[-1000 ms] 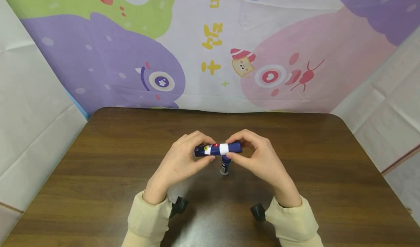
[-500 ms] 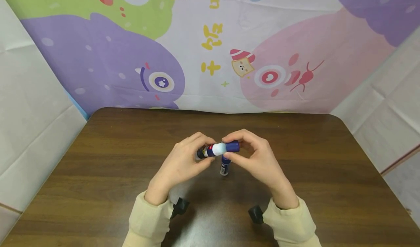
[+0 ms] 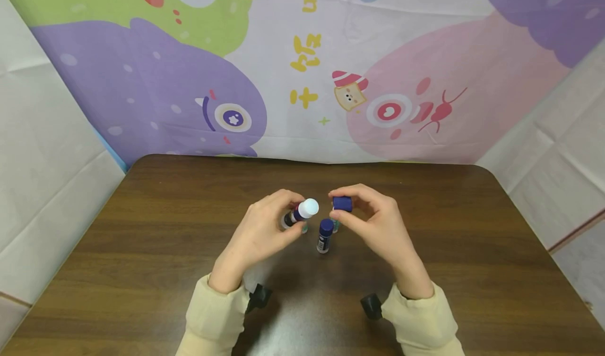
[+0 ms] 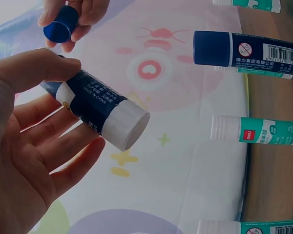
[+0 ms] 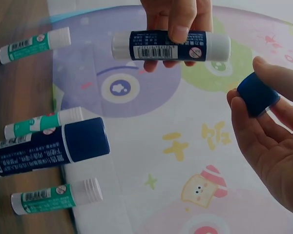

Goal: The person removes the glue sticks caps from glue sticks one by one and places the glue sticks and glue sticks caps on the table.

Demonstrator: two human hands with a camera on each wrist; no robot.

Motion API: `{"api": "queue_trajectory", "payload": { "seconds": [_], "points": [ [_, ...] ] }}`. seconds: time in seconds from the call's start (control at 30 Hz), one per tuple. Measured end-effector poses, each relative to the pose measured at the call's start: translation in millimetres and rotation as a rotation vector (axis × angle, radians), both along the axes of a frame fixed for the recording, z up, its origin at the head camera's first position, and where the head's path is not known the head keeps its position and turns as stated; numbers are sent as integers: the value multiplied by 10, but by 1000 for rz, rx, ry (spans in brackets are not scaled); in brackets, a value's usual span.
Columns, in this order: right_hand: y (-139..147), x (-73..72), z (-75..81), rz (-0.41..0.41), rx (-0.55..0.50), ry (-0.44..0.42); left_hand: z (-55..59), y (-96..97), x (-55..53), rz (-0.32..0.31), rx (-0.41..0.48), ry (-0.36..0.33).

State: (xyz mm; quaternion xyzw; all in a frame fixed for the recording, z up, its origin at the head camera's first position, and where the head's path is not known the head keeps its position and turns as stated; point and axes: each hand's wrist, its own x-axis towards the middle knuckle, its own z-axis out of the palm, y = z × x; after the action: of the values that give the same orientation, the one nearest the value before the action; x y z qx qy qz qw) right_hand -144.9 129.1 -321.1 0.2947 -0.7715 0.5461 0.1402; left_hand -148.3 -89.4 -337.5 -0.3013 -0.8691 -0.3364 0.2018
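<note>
My left hand [image 3: 257, 230] grips a dark blue glue stick [image 3: 295, 215] by its body, thumb on one side and fingers on the other. Its cap is off, and the white end tilts up toward the head camera. Between the thumb and fingers of my right hand [image 3: 378, 227] is the blue cap [image 3: 342, 203], held a short way to the right of that white end. A second blue glue stick [image 3: 324, 238], cap on, stands upright on the table below and between the hands.
Several green-and-white glue sticks [image 4: 268, 130] stand on the brown table [image 3: 189, 251] behind the capped blue one, mostly hidden by the hands in the head view. A cartoon-print cloth [image 3: 283, 83] hangs at the table's back edge, with pale panels [image 3: 42, 161] at the sides.
The cap has come off the glue stick. My right hand has drawn it to the right, and the stick in my left hand has turned its white end toward the head camera.
</note>
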Motion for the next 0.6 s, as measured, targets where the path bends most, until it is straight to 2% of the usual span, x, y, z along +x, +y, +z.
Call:
{"api": "queue_trajectory", "payload": {
  "seconds": [0.2, 0.6],
  "points": [
    [41, -14, 7, -64, 36, 2, -20, -23, -33, 26, -8, -19],
    [64, -39, -11, -85, 32, 23, -29, -49, -54, 66, -22, -4]
  ]
}}
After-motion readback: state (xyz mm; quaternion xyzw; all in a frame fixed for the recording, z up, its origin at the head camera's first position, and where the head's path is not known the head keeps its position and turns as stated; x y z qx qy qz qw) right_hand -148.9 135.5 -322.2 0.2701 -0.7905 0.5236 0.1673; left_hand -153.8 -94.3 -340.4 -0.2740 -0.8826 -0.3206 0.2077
